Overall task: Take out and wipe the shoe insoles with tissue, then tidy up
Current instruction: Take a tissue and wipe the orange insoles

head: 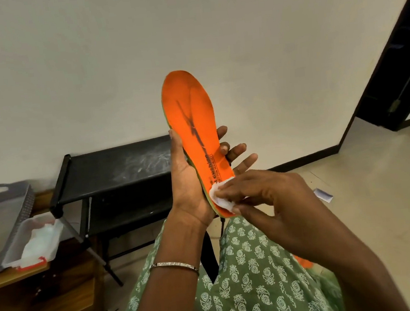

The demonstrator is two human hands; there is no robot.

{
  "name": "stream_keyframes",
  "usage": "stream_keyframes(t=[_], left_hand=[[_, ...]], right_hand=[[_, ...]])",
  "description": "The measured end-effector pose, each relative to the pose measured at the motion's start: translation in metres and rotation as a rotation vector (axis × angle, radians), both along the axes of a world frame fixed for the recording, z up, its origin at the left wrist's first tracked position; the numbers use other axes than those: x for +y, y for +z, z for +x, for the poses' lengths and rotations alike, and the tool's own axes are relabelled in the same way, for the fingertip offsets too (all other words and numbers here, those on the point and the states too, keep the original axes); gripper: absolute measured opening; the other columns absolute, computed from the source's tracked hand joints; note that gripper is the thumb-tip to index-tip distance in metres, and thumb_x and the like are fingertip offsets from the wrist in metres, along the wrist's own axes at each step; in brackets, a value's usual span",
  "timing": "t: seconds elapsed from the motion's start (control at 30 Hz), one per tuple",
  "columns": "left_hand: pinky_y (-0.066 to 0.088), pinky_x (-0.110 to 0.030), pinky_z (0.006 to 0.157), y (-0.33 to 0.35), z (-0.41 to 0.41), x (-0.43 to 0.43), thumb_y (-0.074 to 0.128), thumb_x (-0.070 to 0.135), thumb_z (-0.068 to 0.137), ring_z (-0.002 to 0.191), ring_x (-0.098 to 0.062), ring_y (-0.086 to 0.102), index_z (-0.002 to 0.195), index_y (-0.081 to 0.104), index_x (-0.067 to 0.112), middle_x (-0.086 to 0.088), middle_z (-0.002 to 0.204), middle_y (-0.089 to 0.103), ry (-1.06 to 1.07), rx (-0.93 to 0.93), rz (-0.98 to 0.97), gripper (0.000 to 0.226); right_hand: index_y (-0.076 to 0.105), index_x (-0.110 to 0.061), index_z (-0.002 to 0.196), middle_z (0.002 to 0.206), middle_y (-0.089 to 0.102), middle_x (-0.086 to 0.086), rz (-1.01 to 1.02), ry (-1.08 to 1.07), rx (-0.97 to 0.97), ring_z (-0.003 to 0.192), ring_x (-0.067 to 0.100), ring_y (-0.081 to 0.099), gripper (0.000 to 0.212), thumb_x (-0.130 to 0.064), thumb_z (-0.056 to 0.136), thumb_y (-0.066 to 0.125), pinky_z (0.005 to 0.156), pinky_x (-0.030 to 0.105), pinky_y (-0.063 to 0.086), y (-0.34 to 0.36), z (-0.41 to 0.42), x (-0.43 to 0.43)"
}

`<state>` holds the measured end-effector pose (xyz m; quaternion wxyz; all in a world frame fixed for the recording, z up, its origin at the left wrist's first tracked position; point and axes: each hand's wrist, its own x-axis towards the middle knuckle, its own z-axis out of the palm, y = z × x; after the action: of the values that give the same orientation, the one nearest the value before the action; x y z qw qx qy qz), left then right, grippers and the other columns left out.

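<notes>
I hold the orange insole [190,112] upright in front of me, toe end up and printed face toward me, with dark smudges down its middle and black lettering near the heel. My left hand [189,184] grips it from behind at the lower half: the thumb lies along the left edge and the fingertips curl round the right edge. My right hand [264,194] pinches a small wad of white tissue [221,199] between thumb and fingers and presses it on the heel end of the insole, just beside my left palm. A thin bracelet [174,266] sits on my left wrist, and my green printed garment [245,263] fills the lower part of the view. Behind the insole a black folding rack [116,168] stands against the pale wall. To the left, on a wooden table [18,275], a clear tray [14,249] with a red clip holds more crumpled white tissue. A small orange patch [305,262] shows by my right forearm; it may be the other insole, but too little of it is in view to tell. A scrap of white paper [322,194] lies on the floor to the right.
</notes>
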<state>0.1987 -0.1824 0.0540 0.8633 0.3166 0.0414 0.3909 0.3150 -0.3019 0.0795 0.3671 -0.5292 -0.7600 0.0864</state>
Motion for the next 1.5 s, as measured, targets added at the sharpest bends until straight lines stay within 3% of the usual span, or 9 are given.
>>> stream_keyframes(t=[0.1,0.3,0.53,0.73,0.83,1.07,1.2,1.33,1.5], left_hand=[[0.049,-0.056,0.099,-0.001,0.0,-0.001,0.037,0.079,0.085,0.101,-0.031,0.068,0.135,0.051,0.006,-0.01,0.093,0.066,0.018,0.032,0.001,0.09],[0.056,-0.048,0.09,0.001,0.005,-0.009,0.03,0.079,0.087,0.116,-0.032,0.064,0.131,0.057,0.007,-0.014,0.118,0.069,0.028,0.07,-0.032,0.089],[0.036,-0.066,0.109,-0.005,0.001,-0.002,0.035,0.081,0.087,0.132,-0.036,0.053,0.137,0.048,0.005,-0.018,0.135,0.059,-0.046,-0.019,-0.047,0.092],[0.05,-0.052,0.101,-0.004,0.007,-0.011,0.029,0.08,0.089,0.128,-0.035,0.056,0.133,0.05,0.006,-0.022,0.146,0.05,-0.063,0.048,-0.033,0.088],[0.053,-0.05,0.098,-0.007,0.008,-0.012,0.026,0.079,0.091,0.125,-0.034,0.058,0.133,0.052,0.007,-0.022,0.147,0.049,-0.072,0.069,-0.061,0.087],[0.05,-0.055,0.099,-0.006,0.004,-0.007,0.032,0.079,0.089,0.133,-0.036,0.052,0.145,0.041,0.005,-0.02,0.144,0.054,-0.054,0.019,-0.081,0.093],[0.048,-0.052,0.103,-0.007,0.009,-0.01,0.029,0.079,0.089,0.131,-0.037,0.054,0.136,0.049,0.006,-0.02,0.141,0.056,-0.03,0.058,-0.066,0.089],[0.048,-0.05,0.105,-0.01,0.011,-0.015,0.031,0.077,0.089,0.134,-0.035,0.051,0.143,0.045,0.006,-0.021,0.145,0.052,-0.051,0.063,-0.075,0.091],[0.045,-0.057,0.105,-0.008,0.004,-0.008,0.036,0.078,0.088,0.133,-0.037,0.052,0.144,0.043,0.005,-0.02,0.142,0.055,-0.063,0.018,-0.089,0.092]], right_hand=[[0.075,-0.027,0.11,0.102,0.069,-0.016,0.117,-0.129,-0.024,0.089,0.002,0.061,0.03,-0.015,0.082,0.077,0.072,0.024,0.053,-0.009,-0.002,0.007],[0.075,-0.021,0.107,0.109,0.065,-0.007,0.275,-0.372,0.005,0.098,0.013,0.057,0.024,-0.024,0.084,0.077,0.076,0.035,0.052,-0.016,-0.005,0.017],[0.077,-0.026,0.102,0.102,0.07,-0.017,-0.05,-0.011,0.008,0.087,0.002,0.066,0.021,-0.023,0.082,0.079,0.072,0.026,0.056,-0.001,0.0,-0.001],[0.077,-0.021,0.103,0.103,0.073,-0.006,0.235,-0.269,-0.056,0.094,0.011,0.065,0.022,-0.026,0.083,0.074,0.078,0.035,0.056,-0.004,-0.005,0.019],[0.076,-0.018,0.104,0.103,0.074,-0.001,0.329,-0.384,-0.107,0.097,0.018,0.062,0.024,-0.026,0.082,0.071,0.08,0.029,0.047,-0.004,-0.011,0.025],[0.08,-0.028,0.092,0.091,0.075,-0.016,0.035,-0.076,-0.18,0.079,0.002,0.064,0.02,-0.033,0.077,0.069,0.07,0.035,0.056,0.004,-0.003,0.001],[0.079,-0.023,0.091,0.092,0.075,-0.01,0.184,-0.219,-0.12,0.083,0.01,0.067,0.017,-0.028,0.079,0.069,0.071,0.04,0.057,0.002,-0.008,0.015],[0.078,-0.017,0.1,0.101,0.074,-0.001,0.293,-0.378,-0.091,0.094,0.021,0.067,0.019,-0.021,0.084,0.069,0.078,0.043,0.056,-0.001,-0.017,0.027],[0.079,-0.026,0.095,0.095,0.074,-0.014,0.025,-0.08,-0.187,0.084,0.003,0.065,0.018,-0.029,0.079,0.072,0.073,0.034,0.056,0.005,-0.005,0.005]])
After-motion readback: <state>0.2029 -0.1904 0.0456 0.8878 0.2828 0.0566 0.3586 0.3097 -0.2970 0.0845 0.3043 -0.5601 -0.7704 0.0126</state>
